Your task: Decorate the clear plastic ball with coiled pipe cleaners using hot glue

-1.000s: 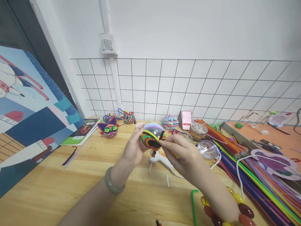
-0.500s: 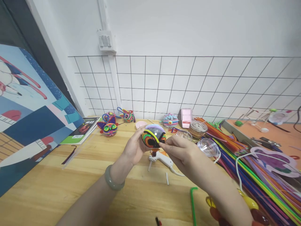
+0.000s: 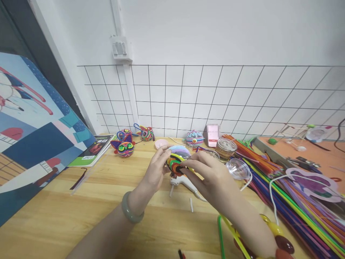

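Note:
My left hand is wrapped around a ball covered in coiled, colourful pipe cleaners, holding it above the table. Part of the ball is behind my fingers. My right hand pinches at the ball's right side, its fingertips against a yellow pipe cleaner there. Below my right wrist a length of yellow pipe cleaner hangs down; my hand hides its upper run. A white glue gun lies on the table just under the ball. Near it are a short white stick and a green pipe cleaner.
Finished-looking craft balls stand at the back left, and a striped one further right. A phone, a clear jar and bundled pipe cleaners are on the right. A painted board leans at left.
The ball has been turned and tilted in my left hand, so its coiled pattern faces more to the right. The yellow pipe cleaner now shows below my right wrist.

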The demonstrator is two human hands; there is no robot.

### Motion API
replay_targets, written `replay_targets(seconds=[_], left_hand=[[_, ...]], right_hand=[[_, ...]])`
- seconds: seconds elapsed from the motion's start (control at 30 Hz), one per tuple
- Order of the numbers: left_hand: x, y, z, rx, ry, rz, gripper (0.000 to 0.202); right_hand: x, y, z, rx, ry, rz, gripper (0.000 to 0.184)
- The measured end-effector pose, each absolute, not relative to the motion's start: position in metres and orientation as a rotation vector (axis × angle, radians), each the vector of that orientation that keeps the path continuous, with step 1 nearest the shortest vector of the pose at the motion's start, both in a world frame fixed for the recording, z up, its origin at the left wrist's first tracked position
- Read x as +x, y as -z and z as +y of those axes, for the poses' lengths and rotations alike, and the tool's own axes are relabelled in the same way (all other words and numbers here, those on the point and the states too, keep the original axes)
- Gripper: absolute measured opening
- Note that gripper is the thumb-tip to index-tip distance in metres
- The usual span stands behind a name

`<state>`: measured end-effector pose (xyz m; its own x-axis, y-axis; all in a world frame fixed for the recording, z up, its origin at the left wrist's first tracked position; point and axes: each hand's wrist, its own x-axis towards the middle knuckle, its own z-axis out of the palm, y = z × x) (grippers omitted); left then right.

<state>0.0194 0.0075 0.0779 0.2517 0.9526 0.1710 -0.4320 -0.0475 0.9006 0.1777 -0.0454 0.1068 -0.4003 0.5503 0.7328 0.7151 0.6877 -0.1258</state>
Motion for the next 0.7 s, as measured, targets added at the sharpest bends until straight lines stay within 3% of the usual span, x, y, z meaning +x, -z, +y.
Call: replay_targets(seconds=[0.47,0.7], left_hand=[[0.023,-0.082,0.008,0.84,-1.196,0.507,0.015],[0.013,-0.074,0.023,0.776,-1.212,0.511,0.022]], right_hand=[[0.172,-0.102,-0.04,-0.878,0.298,-2.11,0.018],[0.177,-0.119,-0.061,-1.002,-0.171,-2.395,0.016]])
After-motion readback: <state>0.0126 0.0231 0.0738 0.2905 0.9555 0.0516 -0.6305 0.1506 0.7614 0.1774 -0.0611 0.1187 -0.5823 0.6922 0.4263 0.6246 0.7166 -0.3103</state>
